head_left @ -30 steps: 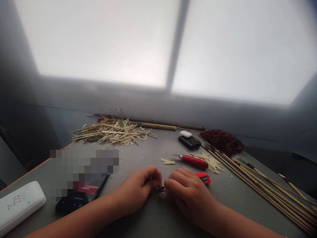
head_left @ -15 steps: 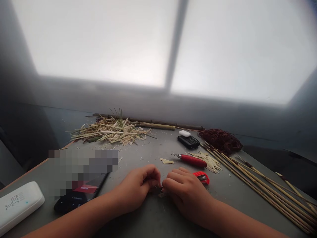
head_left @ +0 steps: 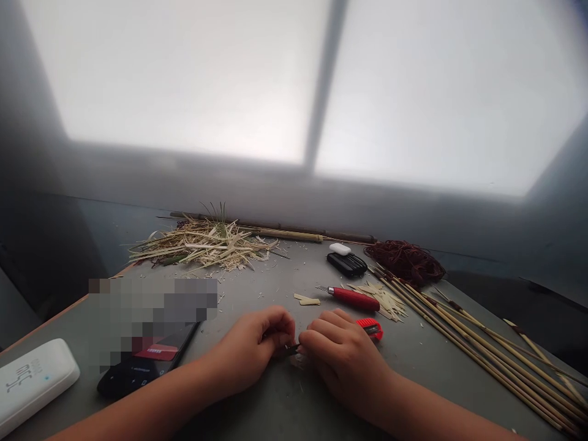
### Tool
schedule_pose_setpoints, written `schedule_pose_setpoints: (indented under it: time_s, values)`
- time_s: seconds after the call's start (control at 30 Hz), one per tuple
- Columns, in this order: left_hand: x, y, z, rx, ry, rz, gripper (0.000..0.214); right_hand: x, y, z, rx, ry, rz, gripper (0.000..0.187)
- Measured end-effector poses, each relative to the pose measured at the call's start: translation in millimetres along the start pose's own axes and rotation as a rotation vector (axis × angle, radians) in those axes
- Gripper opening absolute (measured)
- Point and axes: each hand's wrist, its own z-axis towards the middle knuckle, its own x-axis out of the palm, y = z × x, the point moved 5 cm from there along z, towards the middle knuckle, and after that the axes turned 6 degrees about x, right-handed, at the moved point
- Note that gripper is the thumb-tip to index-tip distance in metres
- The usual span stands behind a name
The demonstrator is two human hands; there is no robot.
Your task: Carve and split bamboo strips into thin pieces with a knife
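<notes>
Left hand (head_left: pixel 261 343): placed at bottom centre of the frame, thumb and forefinger pinched narrow on the dark piece.
Right hand (head_left: pixel 350 354): placed just right of it, fingers curled in, the dark piece's other end held at the fingertips.
Dark piece (head_left: pixel 293 350): seen in the gap between the two hands, low centre; mostly covered by fingers, so its full shape cannot be told.
Cutter (head_left: pixel 375 331): red, partly hidden behind the right hand.
Knife (head_left: pixel 356 299): red-handled, laid right of centre, its blade pointed left.
Slivers (head_left: pixel 388 303): spread beside the knife's handle.
Strips (head_left: pixel 309 301): laid near the knife's tip.
Sticks (head_left: pixel 478 342): stretched toward the lower right corner.
Twine (head_left: pixel 407 262): dark red, heaped beyond the sticks.
Black case (head_left: pixel 346 264): set left of the twine.
Shavings (head_left: pixel 206 245): piled at centre left.
Phone (head_left: pixel 133 373): laid at lower left, its upper part pixelated.
</notes>
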Motion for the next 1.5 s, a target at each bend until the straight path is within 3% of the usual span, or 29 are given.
schedule_pose_setpoints:
  time_s: [0.17, 0.4, 0.77, 1.07, 1.5]
  values:
    - [0.0, 3, 0, 0.021, 0.005, 0.036, 0.006, -2, -2, 1, -0.006, -0.055, 0.024, 0.030]
    - [1.3, -1, -3, 0.057, -0.021, 0.099, 0.009, -1, -5, 2, 0.009, 0.009, 0.071, 0.028]
    - [-1.2, -1, 1, -0.023, -0.023, -0.004, 0.006, 6, -2, 2, -0.017, 0.138, 0.143, 0.028]
    - [-1.7, 3, 0, -0.024, 0.005, -0.009, 0.006, 2, -4, 0, -0.007, -0.026, 0.024, 0.029]
    - [-1.7, 3, 2, -0.046, 0.017, -0.035, 0.007, 9, -7, 2, 0.016, 0.093, 0.095, 0.025]
